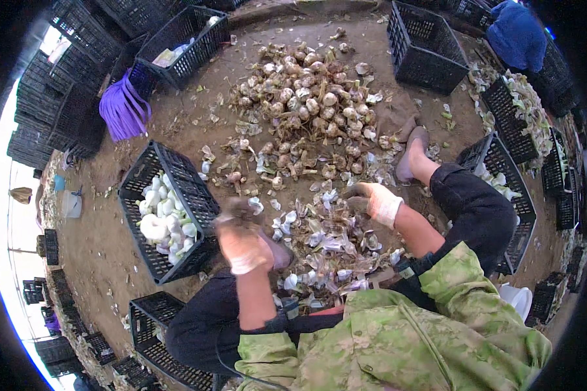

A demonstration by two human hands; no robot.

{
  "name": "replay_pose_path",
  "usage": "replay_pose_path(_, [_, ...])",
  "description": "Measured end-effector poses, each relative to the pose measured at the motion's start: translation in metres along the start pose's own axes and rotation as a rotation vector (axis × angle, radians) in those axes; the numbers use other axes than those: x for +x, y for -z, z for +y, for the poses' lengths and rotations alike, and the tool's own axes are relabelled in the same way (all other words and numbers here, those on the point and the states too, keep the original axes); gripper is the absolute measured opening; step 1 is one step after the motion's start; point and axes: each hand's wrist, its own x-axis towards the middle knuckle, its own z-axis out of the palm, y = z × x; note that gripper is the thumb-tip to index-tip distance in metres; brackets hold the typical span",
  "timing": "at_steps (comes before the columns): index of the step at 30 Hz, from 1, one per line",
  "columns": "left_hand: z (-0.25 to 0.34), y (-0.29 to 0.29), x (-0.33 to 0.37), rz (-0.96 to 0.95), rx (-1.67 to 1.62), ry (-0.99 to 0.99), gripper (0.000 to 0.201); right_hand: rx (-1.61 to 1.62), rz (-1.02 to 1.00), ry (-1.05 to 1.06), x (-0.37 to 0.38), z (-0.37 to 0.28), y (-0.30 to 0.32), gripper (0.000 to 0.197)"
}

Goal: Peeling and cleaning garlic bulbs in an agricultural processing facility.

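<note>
My left hand (237,234), in a pale orange glove with dark fingers, is beside the near wall of a black crate (205,215). Motion smears its fingers, and I cannot tell what they hold. White peeled garlic bulbs (163,218) lie inside that crate. My right hand (374,201), gloved the same way, hovers over papery garlic skins (336,238) between my legs. Its dark fingers are curled in; anything within them is hidden. Beyond both hands, a heap of unpeeled garlic bulbs (313,104) with dry roots spreads on the dirt floor.
Purple straps (124,107) hang by a black crate (186,49) at the far left. Another crate (427,49) stands at the far right. At my right are crates with garlic (499,182) and skins (528,111). A white bucket (516,300) sits behind my right leg.
</note>
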Motion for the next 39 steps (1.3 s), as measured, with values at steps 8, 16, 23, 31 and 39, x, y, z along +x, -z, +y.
replay_pose_path(8, [-0.111,0.044,0.116,0.244,1.309,0.024,0.038,0.425,0.019,-0.076,-0.007,0.046,-0.013,0.029])
replay_pose_path(16, [-0.188,0.056,0.234,-0.015,1.766,0.162,0.039,0.127,0.074,-0.172,0.037,0.075,-0.021,0.034])
replay_pose_path(23, [-0.154,0.018,0.148,0.158,0.706,0.285,0.031,-0.006,0.323,-0.033,0.046,0.061,-0.026,0.052])
replay_pose_path(31, [-0.105,-0.045,-0.032,-0.399,1.228,-0.02,0.065,0.187,0.359,0.137,0.014,0.046,-0.041,0.019])
replay_pose_path(39, [-0.093,-0.076,-0.078,-0.362,1.572,-0.592,0.059,1.105,0.089,0.077,-0.016,0.041,-0.048,0.029])
